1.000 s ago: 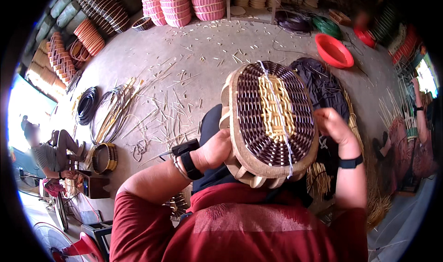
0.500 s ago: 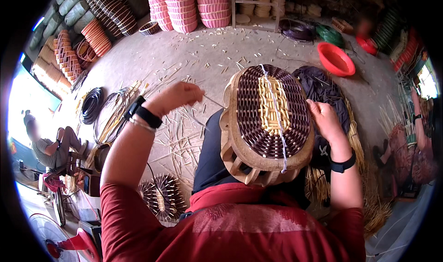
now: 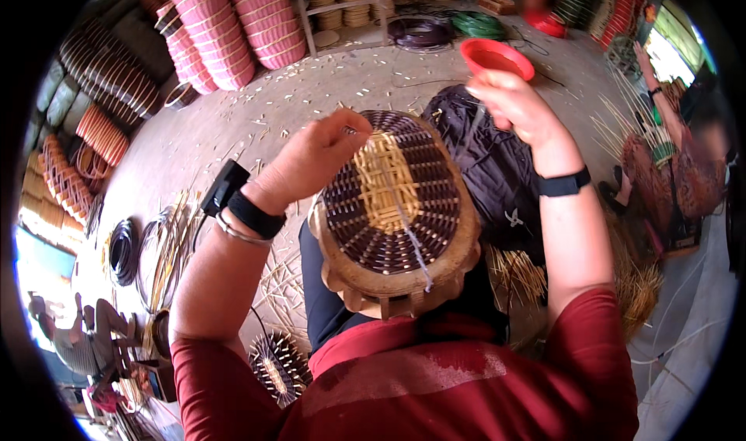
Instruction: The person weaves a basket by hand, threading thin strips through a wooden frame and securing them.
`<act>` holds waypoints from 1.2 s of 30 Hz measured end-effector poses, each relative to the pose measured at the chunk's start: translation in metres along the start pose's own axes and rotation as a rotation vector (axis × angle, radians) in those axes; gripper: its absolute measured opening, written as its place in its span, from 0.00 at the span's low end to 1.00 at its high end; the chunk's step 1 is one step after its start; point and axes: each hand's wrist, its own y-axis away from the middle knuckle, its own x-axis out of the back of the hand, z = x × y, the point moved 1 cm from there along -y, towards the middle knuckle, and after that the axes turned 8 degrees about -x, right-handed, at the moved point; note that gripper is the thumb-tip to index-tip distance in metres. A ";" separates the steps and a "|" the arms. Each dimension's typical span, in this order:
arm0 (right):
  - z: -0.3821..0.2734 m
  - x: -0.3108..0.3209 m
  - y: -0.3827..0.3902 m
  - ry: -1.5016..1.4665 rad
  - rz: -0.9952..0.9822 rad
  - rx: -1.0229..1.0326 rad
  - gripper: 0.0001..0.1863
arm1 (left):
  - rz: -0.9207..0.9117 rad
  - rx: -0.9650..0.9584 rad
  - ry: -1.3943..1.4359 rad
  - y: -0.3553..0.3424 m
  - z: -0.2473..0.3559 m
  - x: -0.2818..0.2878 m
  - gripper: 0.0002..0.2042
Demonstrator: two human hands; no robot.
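On my lap rests a scalloped wooden mould (image 3: 388, 289) with an oval woven base on it. The woven base (image 3: 350, 231) is dark brown with a pale yellow strip-woven centre. Lengthwise across it runs a whitish cord (image 3: 414, 247), its end hanging over the near rim. My left hand (image 3: 330, 146) is closed over the upper left of the base; what its fingers pinch is hidden. Raised to the right of the mould's far end, my right hand (image 3: 513, 108) is closed, apart from the base. Something thin and greyish shows by its fingers, too blurred to name.
Dark cloth (image 3: 486, 169) lies right of the mould, with a red basin (image 3: 497, 56) beyond. Another spiky woven base (image 3: 280, 367) lies at my lower left. Stacked pink baskets (image 3: 214, 33) stand far left. Seated people (image 3: 97, 332) are at both sides.
My left hand has come in over the base from the left. My right hand has left the mould's right edge and risen away. The view has turned to the right.
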 end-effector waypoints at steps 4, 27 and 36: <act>-0.048 -0.103 -0.011 0.300 -0.313 0.357 0.12 | -0.099 0.072 -0.114 -0.017 0.013 -0.019 0.15; 0.012 -0.144 0.011 -0.048 -0.540 0.173 0.10 | 0.039 -0.122 -0.371 -0.046 0.040 -0.009 0.10; 0.020 -0.123 0.005 -0.060 -0.639 0.096 0.11 | -0.243 -0.032 0.180 -0.021 -0.024 0.014 0.17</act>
